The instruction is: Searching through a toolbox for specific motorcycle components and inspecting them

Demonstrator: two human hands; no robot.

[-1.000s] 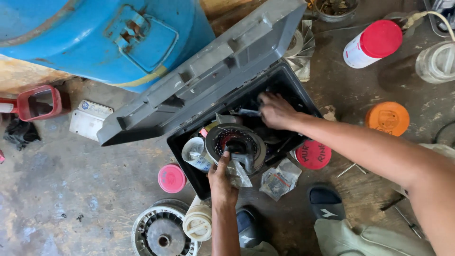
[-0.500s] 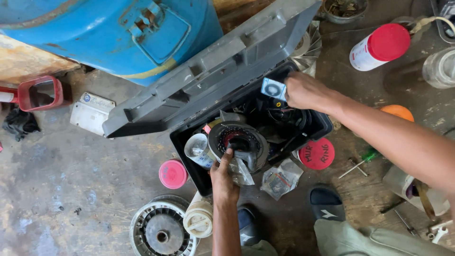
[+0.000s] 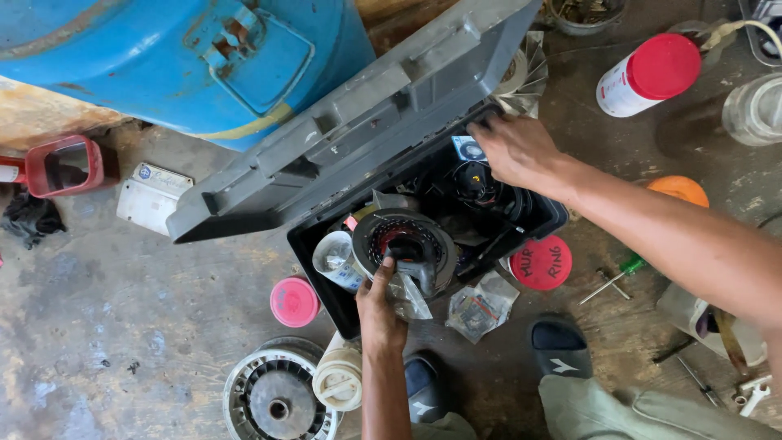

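Observation:
A black plastic case (image 3: pixel 326 303) lies open on the floor, its grey lid (image 3: pixel 350 130) propped up. My left hand (image 3: pixel 379 308) grips the near rim of a round metal ring-shaped part (image 3: pixel 405 244) and the clear plastic bag under it, at the front of the case. A clear plastic cup (image 3: pixel 334 259) stands just left of that part. My right hand (image 3: pixel 517 151) reaches into the far right corner of the case, its thumb and fingertips pinching a small blue-and-white packet (image 3: pixel 470 148). Black cables (image 3: pixel 481 187) lie below it.
A big blue drum (image 3: pixel 187 57) stands behind the lid. Around the case lie a pink lid (image 3: pixel 293 301), a red lid (image 3: pixel 542 262), an orange lid (image 3: pixel 680 189), a red-capped white can (image 3: pixel 648 75), a finned metal wheel (image 3: pixel 273 399), a green-handled screwdriver (image 3: pixel 615 275) and my sandalled feet (image 3: pixel 558 346).
My right hand has carried the small packet from above the case's right side down to its far corner. My left hand has stayed on the round part.

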